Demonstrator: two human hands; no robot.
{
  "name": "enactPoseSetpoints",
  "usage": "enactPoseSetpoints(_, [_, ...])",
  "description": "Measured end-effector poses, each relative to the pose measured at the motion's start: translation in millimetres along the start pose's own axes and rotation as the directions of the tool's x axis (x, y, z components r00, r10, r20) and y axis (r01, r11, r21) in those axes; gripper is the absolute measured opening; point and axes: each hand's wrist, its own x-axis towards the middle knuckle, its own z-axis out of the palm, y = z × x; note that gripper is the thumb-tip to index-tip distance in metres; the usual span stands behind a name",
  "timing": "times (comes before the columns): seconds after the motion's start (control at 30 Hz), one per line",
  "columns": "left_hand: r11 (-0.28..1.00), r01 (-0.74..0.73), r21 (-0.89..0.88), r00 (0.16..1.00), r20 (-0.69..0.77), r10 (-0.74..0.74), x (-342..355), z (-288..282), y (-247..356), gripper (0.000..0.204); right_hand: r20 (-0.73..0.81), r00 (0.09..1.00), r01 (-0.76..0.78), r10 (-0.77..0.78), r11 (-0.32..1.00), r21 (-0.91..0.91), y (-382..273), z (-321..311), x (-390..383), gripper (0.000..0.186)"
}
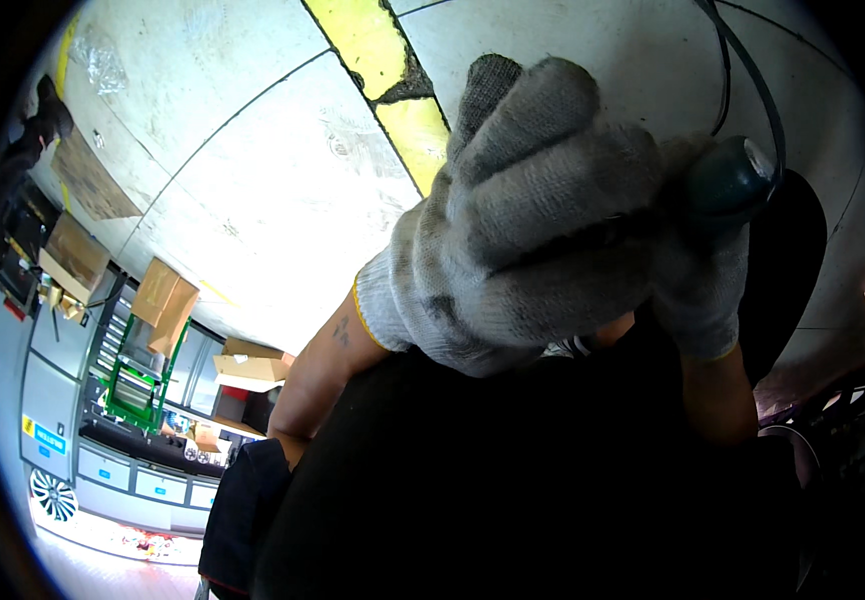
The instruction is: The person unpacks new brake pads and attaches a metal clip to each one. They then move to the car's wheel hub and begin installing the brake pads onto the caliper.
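Both of my hands are in grey-white knitted gloves, close together in front of my dark-clothed body. My left hand (538, 230) is large in view, its fingers curled over toward my right hand; what they close on is hidden. Partly behind it, my right hand (703, 290) grips a dark green, rounded tool (725, 188) with a pale end. A dark cable (761, 90) runs up beside that end. The rest of the tool is covered by my gloves, so its kind does not show.
Pale floor slabs carry a worn yellow stripe (358, 45). On the left are cardboard boxes (165, 298), a green metal frame (135, 398), grey cabinets (51, 405) and a wheel rim (54, 495). A person's dark shoe (53, 108) shows at the far left.
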Motion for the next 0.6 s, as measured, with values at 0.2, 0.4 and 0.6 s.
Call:
enactPoseSetpoints(0.2, [0.997,0.052,-0.049,0.997,-0.054,-0.054,-1,5,-3,0.053,-0.005,0.995,-0.104,0.104,0.984,-0.145,-8,-4,-2,0.027])
enactPoseSetpoints(0.4, [0.953,0.172,-0.250,0.907,-0.337,-0.252,3,23,-1,0.068,0.015,0.978,-0.205,0.206,0.977,-0.060,-1,0,-5,0.029])
enactPoseSetpoints(0.6, [0.744,0.407,-0.530,0.768,-0.242,-0.593,0,22,3,0.095,-0.036,0.996,-0.088,0.085,0.991,-0.105,11,2,-7,0.031])
